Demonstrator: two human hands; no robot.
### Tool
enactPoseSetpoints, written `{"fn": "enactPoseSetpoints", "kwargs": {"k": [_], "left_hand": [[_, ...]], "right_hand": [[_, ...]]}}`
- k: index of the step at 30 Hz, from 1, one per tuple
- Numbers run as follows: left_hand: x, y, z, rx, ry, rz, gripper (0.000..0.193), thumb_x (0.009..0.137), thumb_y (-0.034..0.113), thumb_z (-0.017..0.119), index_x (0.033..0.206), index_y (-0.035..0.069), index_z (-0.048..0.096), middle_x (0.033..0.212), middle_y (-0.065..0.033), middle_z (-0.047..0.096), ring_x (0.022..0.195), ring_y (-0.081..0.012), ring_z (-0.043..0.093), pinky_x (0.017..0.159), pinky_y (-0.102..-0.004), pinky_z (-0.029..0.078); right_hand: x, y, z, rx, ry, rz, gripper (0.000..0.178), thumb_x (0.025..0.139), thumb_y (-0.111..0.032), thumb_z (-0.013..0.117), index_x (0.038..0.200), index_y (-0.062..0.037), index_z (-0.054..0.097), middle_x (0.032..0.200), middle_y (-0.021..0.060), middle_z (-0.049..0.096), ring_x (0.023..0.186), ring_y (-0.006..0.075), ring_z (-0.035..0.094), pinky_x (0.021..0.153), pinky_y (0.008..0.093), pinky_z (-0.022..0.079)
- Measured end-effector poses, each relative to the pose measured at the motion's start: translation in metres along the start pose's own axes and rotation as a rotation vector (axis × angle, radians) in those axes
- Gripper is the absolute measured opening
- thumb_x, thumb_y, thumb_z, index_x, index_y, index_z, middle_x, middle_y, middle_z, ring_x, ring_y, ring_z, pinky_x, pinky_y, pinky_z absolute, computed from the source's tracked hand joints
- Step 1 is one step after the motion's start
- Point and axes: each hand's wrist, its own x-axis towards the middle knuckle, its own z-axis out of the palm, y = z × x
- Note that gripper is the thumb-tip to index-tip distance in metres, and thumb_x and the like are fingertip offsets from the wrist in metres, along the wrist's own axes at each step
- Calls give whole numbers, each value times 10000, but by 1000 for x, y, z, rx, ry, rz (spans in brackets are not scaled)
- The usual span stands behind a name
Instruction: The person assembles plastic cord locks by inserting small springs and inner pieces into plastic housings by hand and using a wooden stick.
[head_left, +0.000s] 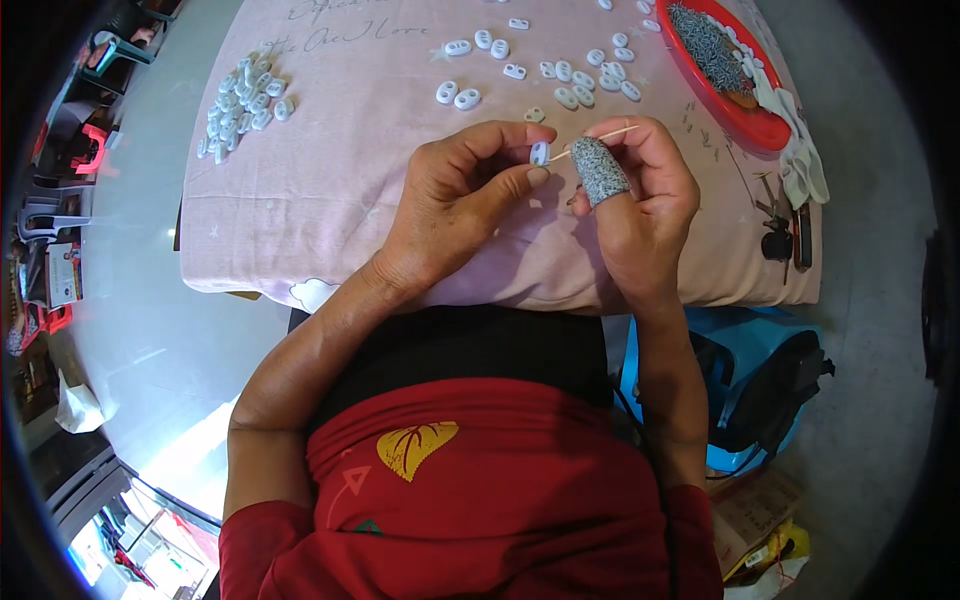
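Between the thumb and index fingertip of my left hand [440,200] is a small white oval plastic piece [541,153], held upright on its edge. My right hand [650,215] pinches a thin pale wooden stick [622,130], whose near end points at the piece and comes very close to it; I cannot tell whether they touch. A grey speckled knitted sleeve [602,172] covers my right thumb. Just beyond my left fingertips lies a small cream-coloured piece [535,115]. Several loose white oval pieces with two holes [582,80] are scattered farther back on the cloth.
A pink cloth [300,220] covers the table. White pieces are heaped [240,105] at left. At far right stands a red tray [745,130] with grey screws [705,45]; a white glove [803,165] hangs over its side. Keys [770,210] lie by the right edge.
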Motion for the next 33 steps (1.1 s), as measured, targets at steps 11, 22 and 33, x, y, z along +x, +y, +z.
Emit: {"fn": "enactPoseSetpoints", "kwargs": {"k": [11, 22, 33], "left_hand": [[1, -3, -1, -16, -10, 14, 295, 953, 7, 618, 1246, -26, 619, 996, -37, 675, 889, -68, 612, 815, -211, 519], [1, 3, 1, 0, 21, -31, 288, 941, -5, 626, 1227, -33, 618, 952, -38, 678, 860, -77, 629, 805, -222, 536], [-1, -6, 0, 46, 13, 22, 305, 912, -1, 675, 1216, -7, 649, 968, -51, 685, 860, -82, 642, 795, -225, 541]], "right_hand": [[7, -2, -1, 34, -41, 88, 95, 909, 52, 567, 991, 6, 572, 960, 55, 604, 679, 67, 547, 584, 208, 462], [19, -16, -37, -413, 121, 87, 76, 885, 16, 582, 953, 19, 616, 833, -1, 614, 776, 43, 537, 688, 207, 443], [21, -16, -74, -953, 116, -36, 214, 838, -87, 661, 1034, -7, 693, 870, 142, 680, 731, 259, 650, 682, 345, 504]]}}
